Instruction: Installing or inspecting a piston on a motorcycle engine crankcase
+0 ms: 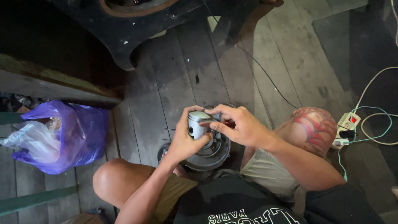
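- Your left hand is wrapping around a small silver metal cylinder, a piston-like part with a round hole in its side; the thumb is lying across its lower front and the fingers are curling over the far side, so the hand is closed on it.
- Your right hand is coming in from 3 o'clock of the cylinder; the index finger is lying flat across the upper part of the cylinder and the other fingers are bending loosely behind it. This hand is touching the part, but I cannot tell if it is really gripping it.
- You are holding the cylinder upright, just above a round grey metal housing that is resting between your knees on the wooden plank floor.
- At 9 o'clock from your hands, well apart, a purple plastic bag is lying on the floor with a clear bag inside it.
- At 3 o'clock, past your right knee, a white power strip is sitting with white and green cables running from it.
- At 12 o'clock, a large dark curved object is standing on the planks.
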